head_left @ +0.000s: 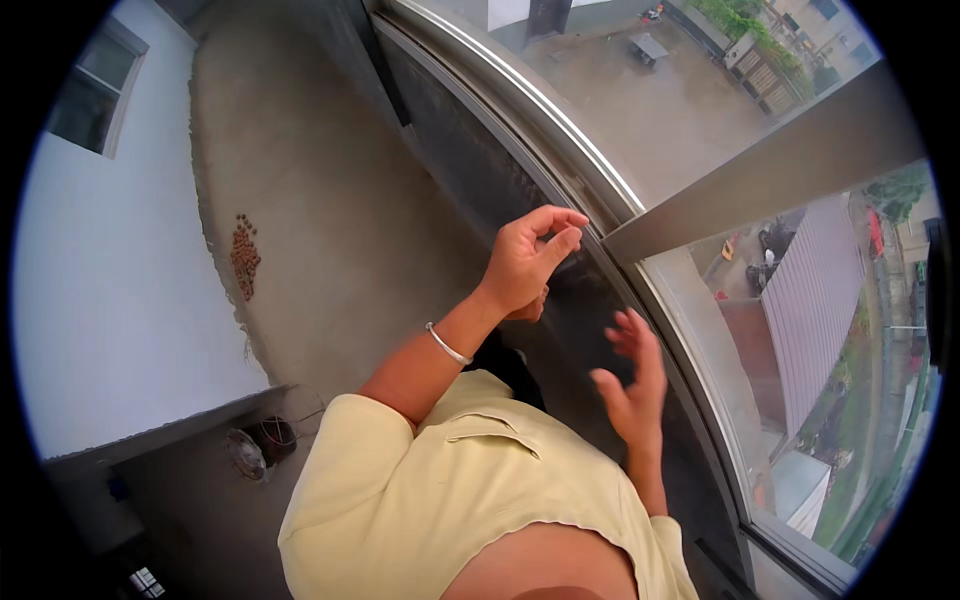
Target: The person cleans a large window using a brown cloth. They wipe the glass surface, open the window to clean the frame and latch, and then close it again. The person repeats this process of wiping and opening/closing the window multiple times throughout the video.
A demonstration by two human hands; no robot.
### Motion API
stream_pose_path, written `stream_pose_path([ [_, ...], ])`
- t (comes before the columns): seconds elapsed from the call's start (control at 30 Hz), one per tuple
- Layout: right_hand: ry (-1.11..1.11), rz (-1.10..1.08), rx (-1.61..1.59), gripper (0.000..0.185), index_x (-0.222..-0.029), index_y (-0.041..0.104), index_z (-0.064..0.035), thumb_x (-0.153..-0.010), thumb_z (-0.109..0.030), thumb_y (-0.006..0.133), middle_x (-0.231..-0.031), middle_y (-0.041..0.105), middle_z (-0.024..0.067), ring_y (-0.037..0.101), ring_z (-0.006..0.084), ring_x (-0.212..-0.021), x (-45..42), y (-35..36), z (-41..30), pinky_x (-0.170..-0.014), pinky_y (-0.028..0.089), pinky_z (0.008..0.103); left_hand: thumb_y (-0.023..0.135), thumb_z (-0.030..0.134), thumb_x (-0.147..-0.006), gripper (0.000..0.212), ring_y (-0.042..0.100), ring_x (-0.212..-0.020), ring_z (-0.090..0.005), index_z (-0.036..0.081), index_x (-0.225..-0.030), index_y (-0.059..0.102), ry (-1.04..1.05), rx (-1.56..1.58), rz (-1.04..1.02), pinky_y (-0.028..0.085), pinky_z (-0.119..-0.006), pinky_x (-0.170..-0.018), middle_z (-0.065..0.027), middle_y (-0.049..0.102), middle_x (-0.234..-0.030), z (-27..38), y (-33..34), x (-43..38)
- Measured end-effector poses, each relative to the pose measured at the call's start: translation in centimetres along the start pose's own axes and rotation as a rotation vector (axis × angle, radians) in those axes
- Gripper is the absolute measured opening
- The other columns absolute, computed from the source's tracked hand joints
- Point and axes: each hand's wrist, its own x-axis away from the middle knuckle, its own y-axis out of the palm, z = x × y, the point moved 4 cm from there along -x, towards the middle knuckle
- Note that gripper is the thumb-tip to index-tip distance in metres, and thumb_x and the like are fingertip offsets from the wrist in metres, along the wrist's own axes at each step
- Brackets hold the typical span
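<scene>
My left hand [529, 259], with a silver bangle [448, 343] on its wrist, is raised near the metal window frame [592, 199]. Its thumb and forefinger curl towards each other, and the palm and other fingers are partly hidden, so a small object inside cannot be ruled out. Lower and to the right, my right hand [637, 375] is slightly blurred beside the dark wall panel [581, 300] under the window. Its thumb stands apart from the fingers, and nothing shows in it. A wide upright post [757, 157] divides the window panes just beyond my hands.
Small round brown objects [245, 259] lie in a heap on the concrete floor [337, 165], by a white wall [127, 285]. Behind the wall's corner stand a bucket-like container [277, 436] and a round object [246, 454]. Through the glass, far below, appear a courtyard [600, 90] and a corrugated roof [814, 300].
</scene>
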Motion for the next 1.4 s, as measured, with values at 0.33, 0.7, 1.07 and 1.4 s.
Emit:
stream_pose_path([
  [0.33, 0.243, -0.419, -0.202, 0.061, -0.134, 0.036, -0.0041, -0.078, 0.005, 0.056, -0.080, 0.059, 0.0117, 0.061, 0.0263, -0.073, -9.1, 16.2, 1.3, -0.072, 0.049, 0.0310, 0.056, 0.011, -0.095, 0.021, 0.049, -0.052, -0.0019, -0.004, -0.109, 0.059, 0.187, 0.122, -0.143, 0.041, -0.015, -0.050, -0.0039, 0.059, -0.080, 1.6, -7.0, 0.4],
  [0.7, 0.232, 0.277, -0.213, 0.026, -0.110, 0.059, -0.0004, -0.084, 0.003, 0.057, -0.093, 0.063, 0.0033, 0.056, 0.0070, -0.084, -17.3, 22.0, 0.6, -0.076, 0.047, 0.0229, 0.051, 0.013, -0.097, 0.020, 0.056, -0.074, -0.0092, -0.002, -0.105, 0.063, 0.104, 0.027, 0.104, 0.047, -0.024, -0.072, -0.0043, 0.062, -0.086, 3.3, -27.3, -11.7],
  [1.07, 0.260, 0.571, 0.163, 0.034, -0.106, 0.061, -0.0007, -0.072, 0.008, 0.061, -0.095, 0.064, 0.0076, 0.061, 0.0146, -0.091, -19.7, 18.4, 1.5, -0.079, 0.048, 0.0254, 0.050, 0.015, -0.097, 0.024, 0.059, -0.079, -0.0110, 0.001, -0.115, 0.059, 0.071, 0.051, 0.080, 0.048, -0.026, -0.076, -0.0045, 0.063, -0.093, 4.7, -30.8, -20.9],
  [1.4, 0.329, 0.748, -0.025, 0.026, -0.110, 0.059, -0.0003, -0.084, 0.005, 0.060, -0.094, 0.061, 0.0010, 0.060, 0.0100, -0.086, -20.3, 16.2, 3.0, -0.079, 0.048, 0.0217, 0.052, 0.011, -0.096, 0.022, 0.062, -0.087, -0.0162, 0.000, -0.114, 0.058, 0.203, 0.075, 0.379, 0.050, -0.029, -0.080, -0.0085, 0.062, -0.102, 5.6, -37.7, -27.5],
])
